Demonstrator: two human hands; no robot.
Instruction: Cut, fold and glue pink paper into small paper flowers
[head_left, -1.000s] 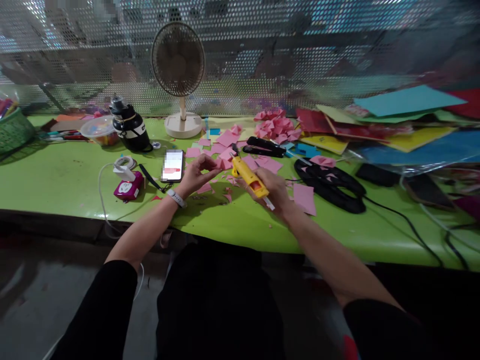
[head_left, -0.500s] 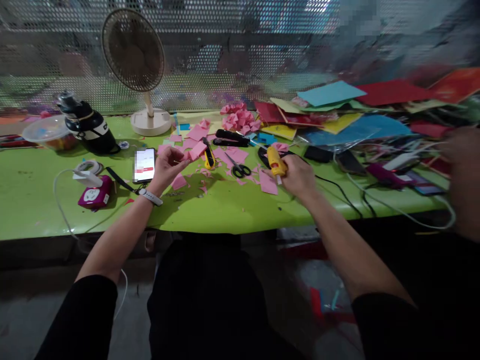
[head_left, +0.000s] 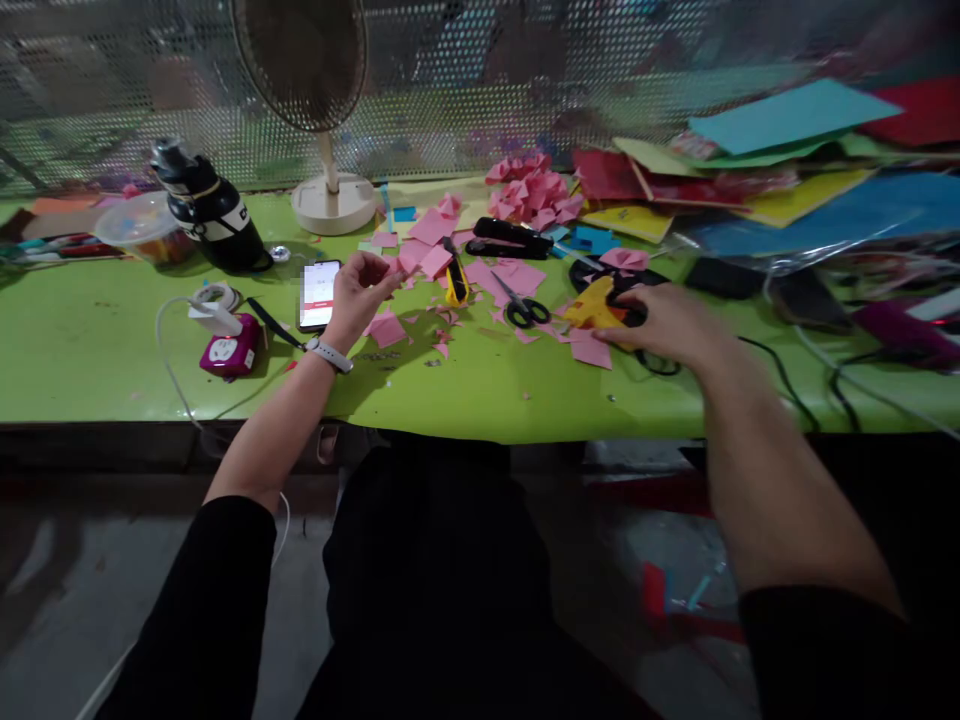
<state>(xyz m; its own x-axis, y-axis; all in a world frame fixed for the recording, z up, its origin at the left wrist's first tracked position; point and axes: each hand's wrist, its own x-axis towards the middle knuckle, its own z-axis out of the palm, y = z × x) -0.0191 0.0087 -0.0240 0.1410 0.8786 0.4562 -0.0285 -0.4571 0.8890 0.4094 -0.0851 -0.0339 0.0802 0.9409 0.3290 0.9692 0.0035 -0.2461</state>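
My left hand [head_left: 361, 292] is closed in a pinch beside the phone [head_left: 319, 294], with a small piece of pink paper [head_left: 394, 266] at its fingertips, partly hidden by them. To the right, my right hand [head_left: 664, 318] has thumb and fingers on a yellow hot glue gun [head_left: 592, 304], which is low over the table on its side. Black-handled scissors [head_left: 525, 308] and a yellow box cutter [head_left: 455, 277] lie between the hands among pink paper scraps [head_left: 386, 328]. A black stapler [head_left: 510, 240] sits behind them.
Folded pink paper pieces [head_left: 534, 190] are heaped at the back. A fan [head_left: 330, 205], a black bottle [head_left: 214, 215], a plastic tub [head_left: 142, 228] and a purple power adapter [head_left: 231, 348] stand at left. Coloured sheets [head_left: 795, 115] and cables [head_left: 787, 390] spread at right.
My right hand has lowered the glue gun to the right, and its grip looks looser. My left hand has shifted slightly at the pink paper. The camera view has turned and tilted down.
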